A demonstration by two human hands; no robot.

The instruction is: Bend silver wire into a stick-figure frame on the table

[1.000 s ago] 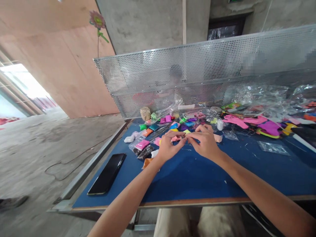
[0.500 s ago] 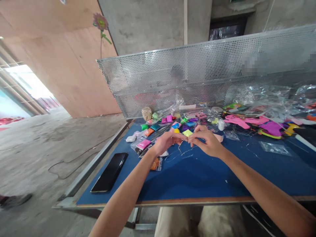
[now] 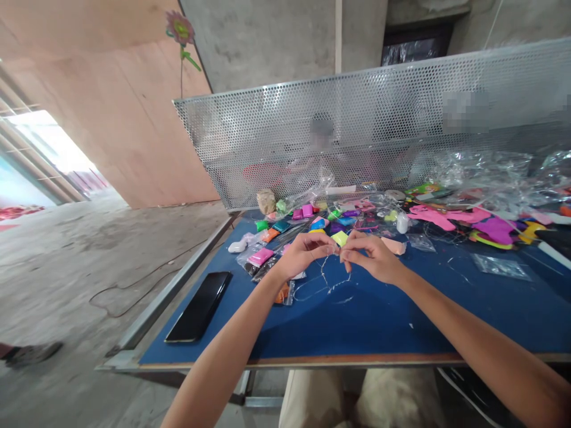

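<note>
Over the blue tabletop (image 3: 375,321) my two hands meet, fingertips nearly touching. My left hand (image 3: 307,252) pinches one end of a thin, pale, twisted string (image 3: 329,288). Close beside it, my right hand (image 3: 370,255) pinches the string too, with thumb and forefinger together. The string hangs below the fingers in a loose loop down to the table. What exactly sits between the fingertips is too small to make out. Just behind the hands lies a yellow packet (image 3: 339,238), partly covered by them.
A black phone (image 3: 198,306) lies at the left. Colourful packets, including a pink one (image 3: 260,257), and clear plastic bags (image 3: 482,172) crowd the back. A white earphone case (image 3: 237,246) lies left. Behind stands a perforated metal panel (image 3: 276,131); a person's foot (image 3: 35,352) shows at far left.
My left hand's fingers have curled into a pinch from a flatter pose. The string now hangs as a wider loop beneath both hands. The foot at the left has moved slightly right.
</note>
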